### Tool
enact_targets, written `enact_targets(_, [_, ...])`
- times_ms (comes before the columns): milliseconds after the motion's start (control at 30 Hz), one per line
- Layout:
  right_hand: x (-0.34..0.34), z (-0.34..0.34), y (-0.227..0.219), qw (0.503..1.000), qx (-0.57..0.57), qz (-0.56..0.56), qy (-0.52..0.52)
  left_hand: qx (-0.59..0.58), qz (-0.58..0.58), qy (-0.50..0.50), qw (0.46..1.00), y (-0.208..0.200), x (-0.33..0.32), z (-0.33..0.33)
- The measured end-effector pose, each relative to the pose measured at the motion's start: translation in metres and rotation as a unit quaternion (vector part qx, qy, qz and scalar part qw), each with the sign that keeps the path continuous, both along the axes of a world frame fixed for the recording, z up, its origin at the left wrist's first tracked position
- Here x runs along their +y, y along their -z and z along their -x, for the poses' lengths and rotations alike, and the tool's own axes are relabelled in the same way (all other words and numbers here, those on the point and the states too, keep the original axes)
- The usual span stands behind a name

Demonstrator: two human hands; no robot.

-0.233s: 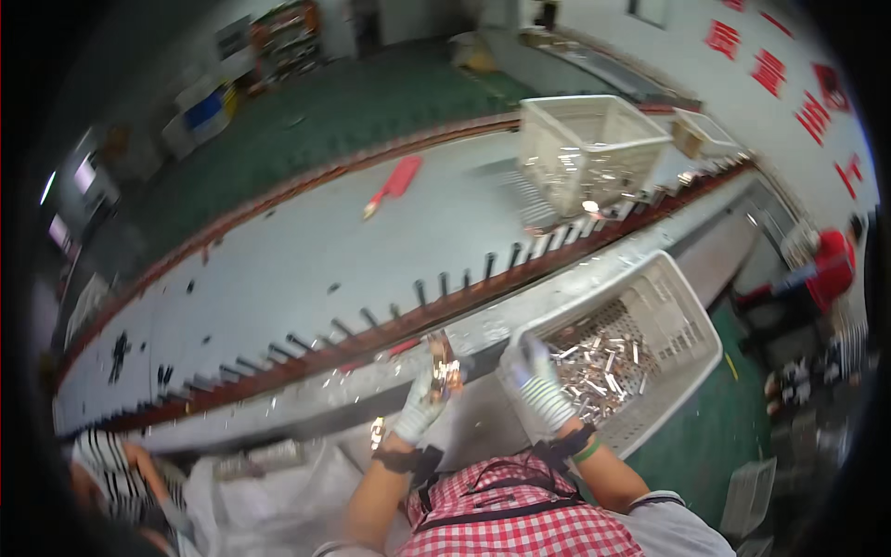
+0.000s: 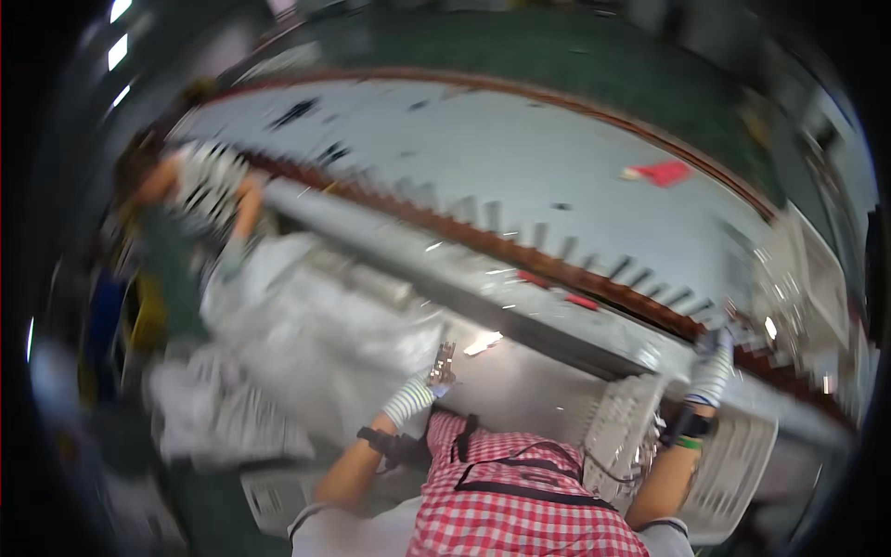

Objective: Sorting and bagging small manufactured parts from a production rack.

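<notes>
Metal pieces, long axis forward

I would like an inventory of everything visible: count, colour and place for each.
table: one, pale grey, across upper view
pegs: many, dark, along its near edge
ledge: one, pale, below the pegs
blurred item: one, red, table's right part
strips: two, red, on the ledge
crates: two or more, whitish, right
sacks: count unclear, white, left side
person: one, in black-white stripes, upper left
apron: one, red checked, bottom centre
metal pieces: count unclear, coppery, in left grip
left grip: one, gloved white, centre
right grip: one, gloved white, right
</notes>
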State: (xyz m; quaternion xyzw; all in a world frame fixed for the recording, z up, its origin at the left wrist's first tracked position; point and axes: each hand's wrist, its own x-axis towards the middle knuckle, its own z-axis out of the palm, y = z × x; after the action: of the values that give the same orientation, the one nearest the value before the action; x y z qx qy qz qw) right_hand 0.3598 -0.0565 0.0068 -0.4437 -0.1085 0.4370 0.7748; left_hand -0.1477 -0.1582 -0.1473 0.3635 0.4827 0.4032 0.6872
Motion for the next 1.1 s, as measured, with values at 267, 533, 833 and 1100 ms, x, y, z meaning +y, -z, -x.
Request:
enact_targets(267, [0.048, -0.112, 0.158, 0.754, -0.607, 0.239, 0.076, 0.094, 0.147, -0.306, 0.936, -0.050, -0.207, 0.018])
enact_targets(533, [0.048, 0.032, 0.044, 0.882, -0.430, 0.137, 0.132, 0.051, 0.256, -0.427, 0.866, 0.002, -0.283, -0.012])
enact_targets(833, [0.088, 0.275, -0.046, 0.873, -0.438, -0.047, -0.208, 0.058, 0.218, -0.365, 0.903, -0.112, -0.254, 0.155])
enact_targets(1100, [0.027, 0.623, -0.019, 0.739, -0.261, -0.070, -0.617, 0.178, 0.247, -0.374, 0.876, -0.173, -0.304, 0.265])
